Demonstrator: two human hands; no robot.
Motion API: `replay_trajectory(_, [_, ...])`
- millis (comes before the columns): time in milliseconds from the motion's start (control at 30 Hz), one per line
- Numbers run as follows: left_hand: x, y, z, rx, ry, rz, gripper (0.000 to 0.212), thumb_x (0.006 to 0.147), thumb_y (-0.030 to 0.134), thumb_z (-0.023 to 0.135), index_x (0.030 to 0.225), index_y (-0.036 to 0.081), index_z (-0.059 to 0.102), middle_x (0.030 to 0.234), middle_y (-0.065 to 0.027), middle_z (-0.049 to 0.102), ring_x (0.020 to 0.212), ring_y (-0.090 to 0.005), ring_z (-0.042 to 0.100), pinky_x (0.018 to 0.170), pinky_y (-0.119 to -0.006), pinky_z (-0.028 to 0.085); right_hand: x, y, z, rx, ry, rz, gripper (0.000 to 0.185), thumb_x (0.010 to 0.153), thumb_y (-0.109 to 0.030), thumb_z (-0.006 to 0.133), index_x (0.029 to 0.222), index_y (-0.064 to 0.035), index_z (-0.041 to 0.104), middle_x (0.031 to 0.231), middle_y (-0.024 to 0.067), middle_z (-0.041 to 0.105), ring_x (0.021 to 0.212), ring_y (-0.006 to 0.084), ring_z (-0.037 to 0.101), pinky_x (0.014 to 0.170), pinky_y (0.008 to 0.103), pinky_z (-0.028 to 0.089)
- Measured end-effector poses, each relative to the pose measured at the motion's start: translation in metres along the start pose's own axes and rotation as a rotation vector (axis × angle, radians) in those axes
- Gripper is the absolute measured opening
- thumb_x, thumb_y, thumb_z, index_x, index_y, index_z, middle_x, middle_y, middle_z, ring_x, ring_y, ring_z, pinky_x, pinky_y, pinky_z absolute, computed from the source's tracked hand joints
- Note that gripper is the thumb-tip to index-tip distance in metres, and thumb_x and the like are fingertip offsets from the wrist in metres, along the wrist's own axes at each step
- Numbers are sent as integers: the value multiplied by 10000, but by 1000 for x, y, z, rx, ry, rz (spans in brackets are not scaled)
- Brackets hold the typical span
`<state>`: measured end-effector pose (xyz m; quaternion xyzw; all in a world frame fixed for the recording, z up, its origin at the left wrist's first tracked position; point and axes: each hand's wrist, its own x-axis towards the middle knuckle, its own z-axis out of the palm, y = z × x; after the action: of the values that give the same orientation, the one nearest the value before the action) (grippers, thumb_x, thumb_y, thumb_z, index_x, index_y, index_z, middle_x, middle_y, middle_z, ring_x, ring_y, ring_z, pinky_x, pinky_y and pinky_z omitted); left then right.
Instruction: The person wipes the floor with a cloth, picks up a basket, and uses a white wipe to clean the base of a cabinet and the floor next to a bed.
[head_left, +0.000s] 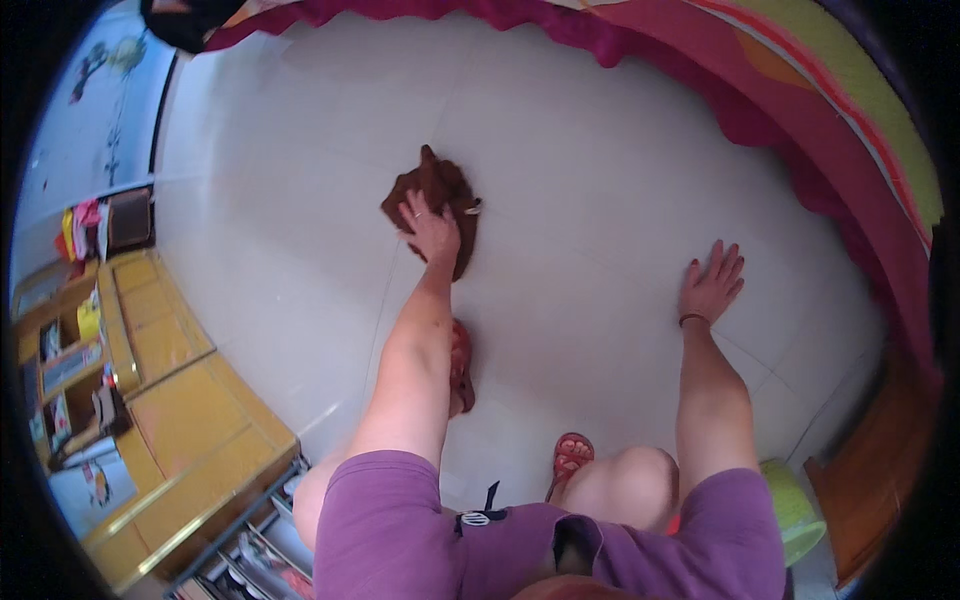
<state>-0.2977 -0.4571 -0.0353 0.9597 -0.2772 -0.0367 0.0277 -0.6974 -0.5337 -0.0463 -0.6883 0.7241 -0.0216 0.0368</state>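
A crumpled brown cloth (469, 236) lies on the pale tiled floor (570, 172), ahead of the person. My left hand (433, 229) rests on top of it, fingers spread, a ring on one finger; whether the fingers grip any cloth cannot be told. A small pale thing shows at the cloth's right edge. Off to the right, my right hand (711, 289) is spread over the floor, palm down and holding nothing, with a band around the wrist.
A pink ruffled bed cover (757, 112) hangs along the top and right. Yellow wooden cabinets (202, 412) stand at left, beside an open drawer (262, 547). A green bin (795, 510) and a brown wooden panel (870, 465) are at lower right. Red sandals (574, 450) are on the person's feet.
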Motion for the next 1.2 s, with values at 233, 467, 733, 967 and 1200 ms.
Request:
replay_trajectory(233, [128, 40, 27, 65, 123, 12, 711, 773, 572, 360, 1328, 169, 174, 1378, -43, 179, 1270, -261, 130, 959, -588, 73, -9, -4, 5, 2, -38, -26, 552, 796, -323, 421, 1300, -164, 261, 1385, 76, 132, 1271, 285, 111, 1014, 462, 84])
replay_trajectory(467, [191, 238, 39, 67, 120, 325, 676, 769, 579, 341, 1270, 126, 314, 1340, -69, 259, 1231, -287, 222, 957, -529, 166, -18, -14, -3, 67, -93, 6, 547, 779, -325, 435, 1275, -137, 302, 1379, 105, 141, 1267, 306, 117, 1002, 495, 86])
replay_trajectory(733, [63, 418, 50, -132, -29, 918, 547, 760, 469, 411, 1177, 115, 411, 1249, -95, 368, 1150, -298, 325, 908, -463, 264, -12, -19, -10, 130, -111, 27, 568, 760, -355, 470, 1271, -167, 307, 1380, 86, 140, 1268, 289, 121, 1005, 487, 96])
replay_trajectory(967, [-132, 427, 40, -501, -771, 1525, 435, 752, 373, 472, 1095, 106, 495, 1170, -118, 463, 1080, -307, 414, 865, -406, 349, -15, -15, -11, 81, -138, 53, 558, 763, -367, 460, 1262, -161, 318, 1365, 97, 178, 1259, 291, 147, 1007, 484, 99])
replay_trajectory(1200, [-165, 348, 51, -361, -391, 2038, 336, 689, 215, 550, 1023, 194, 532, 1032, -13, 533, 1017, -187, 448, 821, -451, 323, -16, -17, -2, 78, -93, 35, 490, 755, -361, 462, 1181, -123, 413, 1149, 133, 411, 1140, 311, 312, 994, 503, 125])
